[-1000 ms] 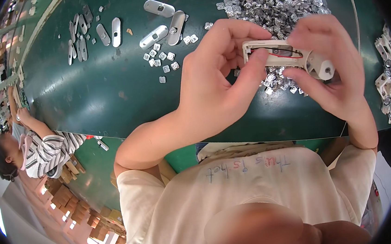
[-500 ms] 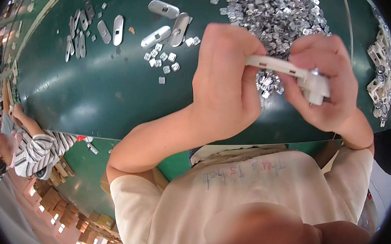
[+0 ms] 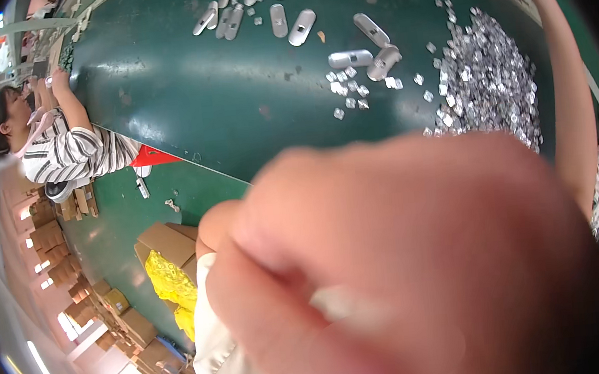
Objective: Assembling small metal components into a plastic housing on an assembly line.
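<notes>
Very close and blurred, my left hand (image 3: 405,256) fills the lower middle of the head view. Its fingers are curled closed, with the thumb against the bent index finger; whatever they hold is hidden. My right forearm (image 3: 568,92) stretches up along the right side and leaves the picture at the top edge, so the right hand is out of sight. Beyond my left hand lies a big heap of small shiny metal pieces (image 3: 493,77), partly covered by it. Left of the heap, a few oblong silver metal plates (image 3: 350,58) lie beside loose small square metal pieces (image 3: 348,89).
More oblong plates (image 3: 302,27) are scattered farther left on the green table (image 3: 199,96). At the far left a person in a striped shirt (image 3: 72,150) works at the table edge. Cardboard boxes (image 3: 169,242) and a yellow bag (image 3: 172,283) stand on the floor at left.
The white plastic part both hands held is no longer visible. My left hand has come up close to the camera; my right arm has stretched away to the top right. The view has shifted.
</notes>
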The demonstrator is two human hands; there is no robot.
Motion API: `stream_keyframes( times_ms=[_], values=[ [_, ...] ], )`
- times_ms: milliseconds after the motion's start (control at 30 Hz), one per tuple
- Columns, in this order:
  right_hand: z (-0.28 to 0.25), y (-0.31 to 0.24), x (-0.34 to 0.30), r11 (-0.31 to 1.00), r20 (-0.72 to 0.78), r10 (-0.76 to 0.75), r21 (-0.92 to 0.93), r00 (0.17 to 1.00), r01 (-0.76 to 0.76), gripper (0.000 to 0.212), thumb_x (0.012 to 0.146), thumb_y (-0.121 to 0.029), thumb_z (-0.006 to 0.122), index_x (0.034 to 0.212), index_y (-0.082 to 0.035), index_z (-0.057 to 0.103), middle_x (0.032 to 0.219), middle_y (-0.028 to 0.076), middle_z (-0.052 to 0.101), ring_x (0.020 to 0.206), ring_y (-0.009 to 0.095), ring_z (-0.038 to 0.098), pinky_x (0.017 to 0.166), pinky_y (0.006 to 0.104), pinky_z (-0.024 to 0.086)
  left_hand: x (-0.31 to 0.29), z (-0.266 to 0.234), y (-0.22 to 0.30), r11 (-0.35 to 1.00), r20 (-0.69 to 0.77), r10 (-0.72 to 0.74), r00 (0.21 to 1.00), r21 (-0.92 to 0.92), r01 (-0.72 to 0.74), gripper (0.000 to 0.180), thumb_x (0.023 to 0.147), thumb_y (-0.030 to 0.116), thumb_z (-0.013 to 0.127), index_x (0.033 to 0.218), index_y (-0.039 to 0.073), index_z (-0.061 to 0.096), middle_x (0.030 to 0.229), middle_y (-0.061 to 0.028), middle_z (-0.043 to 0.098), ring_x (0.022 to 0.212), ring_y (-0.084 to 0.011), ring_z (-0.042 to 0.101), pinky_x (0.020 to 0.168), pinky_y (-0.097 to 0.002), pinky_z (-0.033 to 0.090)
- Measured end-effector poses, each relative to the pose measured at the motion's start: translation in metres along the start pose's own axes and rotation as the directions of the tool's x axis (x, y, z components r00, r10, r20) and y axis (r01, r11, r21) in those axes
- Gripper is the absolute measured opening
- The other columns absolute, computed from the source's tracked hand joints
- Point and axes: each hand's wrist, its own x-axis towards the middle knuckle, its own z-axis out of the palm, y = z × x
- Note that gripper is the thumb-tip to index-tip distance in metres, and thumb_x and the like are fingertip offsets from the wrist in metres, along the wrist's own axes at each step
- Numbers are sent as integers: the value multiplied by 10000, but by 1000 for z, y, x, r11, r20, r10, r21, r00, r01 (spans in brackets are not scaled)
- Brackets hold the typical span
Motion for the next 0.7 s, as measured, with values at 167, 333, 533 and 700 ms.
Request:
stream_keyframes(
  times_ms=[167, 333, 533, 700],
  values=[
    [19, -30, -97, 857, 168, -316, 472, 934, 205, 514, 718, -251, 726, 1112, 4, 518, 1066, 157, 577, 884, 185, 579, 731, 280, 476, 1, -47, -6, 987, -2, -73, 997, -147, 72, 165, 772, 59, 575, 914, -9, 526, 909, -130, 544, 708, -236, 545, 616, -302, 461],
    [-11, -65, -174, 768, 328, -622, 435, 711, 471, 116, 772, -69, 640, 875, -24, 610, 814, 51, 601, 749, 155, 580, 678, 241, 433, -13, -49, 21, 922, -4, -140, 990, -365, 129, 112, 790, 47, 530, 886, -9, 537, 918, -135, 551, 715, -233, 549, 603, -293, 459],
    [7, -75, -195, 708, 376, -705, 312, 602, 634, 144, 761, -50, 622, 894, -7, 586, 860, 103, 565, 846, 289, 539, 725, 352, 453, -16, -65, 27, 813, 28, -200, 979, -554, 181, 96, 812, 34, 475, 853, -10, 550, 929, -140, 559, 725, -231, 553, 587, -283, 457],
    [20, -65, -199, 766, 506, -632, 292, 586, 573, 108, 768, -21, 583, 868, 2, 546, 818, 127, 546, 809, 301, 532, 706, 375, 441, 0, -75, 4, 695, 87, -210, 974, -687, 211, 135, 830, 22, 430, 826, -10, 561, 937, -144, 566, 733, -229, 556, 574, -274, 455]
  ],
)
